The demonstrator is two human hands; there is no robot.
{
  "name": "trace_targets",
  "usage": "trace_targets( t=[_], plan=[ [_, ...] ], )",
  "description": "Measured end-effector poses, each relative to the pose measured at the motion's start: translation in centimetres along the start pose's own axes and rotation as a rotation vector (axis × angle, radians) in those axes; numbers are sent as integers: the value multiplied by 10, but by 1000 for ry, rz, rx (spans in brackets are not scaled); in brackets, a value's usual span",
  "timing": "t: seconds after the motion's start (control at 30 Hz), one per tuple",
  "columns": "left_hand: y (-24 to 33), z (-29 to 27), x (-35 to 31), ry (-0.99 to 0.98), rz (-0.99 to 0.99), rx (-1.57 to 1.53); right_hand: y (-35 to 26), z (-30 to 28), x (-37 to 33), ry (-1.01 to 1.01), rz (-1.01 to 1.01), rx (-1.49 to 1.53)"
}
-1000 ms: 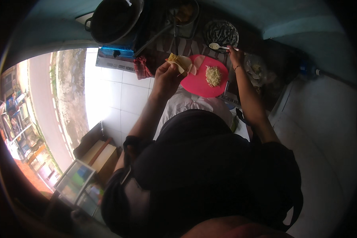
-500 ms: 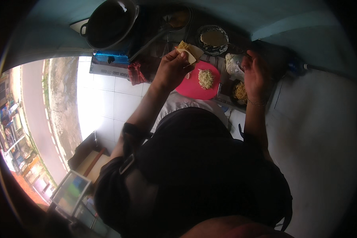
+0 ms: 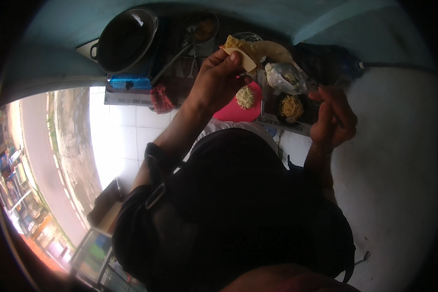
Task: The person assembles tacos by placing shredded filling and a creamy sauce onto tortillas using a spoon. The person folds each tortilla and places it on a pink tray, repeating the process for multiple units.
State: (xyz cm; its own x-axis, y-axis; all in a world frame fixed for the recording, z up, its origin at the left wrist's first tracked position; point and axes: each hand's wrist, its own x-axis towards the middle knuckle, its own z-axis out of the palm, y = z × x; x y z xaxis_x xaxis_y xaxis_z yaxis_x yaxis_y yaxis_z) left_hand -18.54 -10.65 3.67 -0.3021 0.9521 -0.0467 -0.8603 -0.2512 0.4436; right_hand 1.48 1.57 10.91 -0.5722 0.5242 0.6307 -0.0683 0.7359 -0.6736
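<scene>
My left hand (image 3: 216, 75) is closed on a pale folded wrapper (image 3: 243, 59), pinched between thumb and fingers. Yellow filling (image 3: 232, 42) shows at its upper edge. A long pale sheet (image 3: 273, 49) runs off to the right behind it; whether it joins the wrapper I cannot tell. Held apart over the right side is my right hand (image 3: 333, 119), its fingers bent and loosely spread, with nothing visible in them. Nearest to it are a dark dish of noodle-like yellow strands (image 3: 292, 107) and a clear plastic bag (image 3: 289, 80) with whitish contents.
Chopped pale-green vegetable (image 3: 245, 98) lies on a pink board (image 3: 252, 113) below my left hand. At the far left a big dark wok (image 3: 126, 41) sits on a blue-fronted stove (image 3: 129, 82). Beside it are a small pan (image 3: 201, 28) and a red cloth (image 3: 162, 99).
My right hand has moved right and toward me, its fingers now more bent. My left hand still holds the wrapper, and the pale sheet now shows behind it. The view has shifted slightly.
</scene>
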Motion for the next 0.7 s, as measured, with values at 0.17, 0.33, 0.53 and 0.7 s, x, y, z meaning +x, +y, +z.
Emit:
trace_targets(
  t=[0.17, 0.33, 0.53, 0.7],
  plan=[
    [6, 9, -2, -39, -54, -66, -12, -5, 2, -45, -240, -147],
    [9, 19, -5, -18, -90, -86, -12, -5, -3, 5, -348, -154],
    [15, 24, -8, -51, -105, -58, 4, -8, -12, -13, -427, -90],
    [17, 26, -10, -65, -128, -76, 11, -8, -21, 74, -219, 180]
  ],
)
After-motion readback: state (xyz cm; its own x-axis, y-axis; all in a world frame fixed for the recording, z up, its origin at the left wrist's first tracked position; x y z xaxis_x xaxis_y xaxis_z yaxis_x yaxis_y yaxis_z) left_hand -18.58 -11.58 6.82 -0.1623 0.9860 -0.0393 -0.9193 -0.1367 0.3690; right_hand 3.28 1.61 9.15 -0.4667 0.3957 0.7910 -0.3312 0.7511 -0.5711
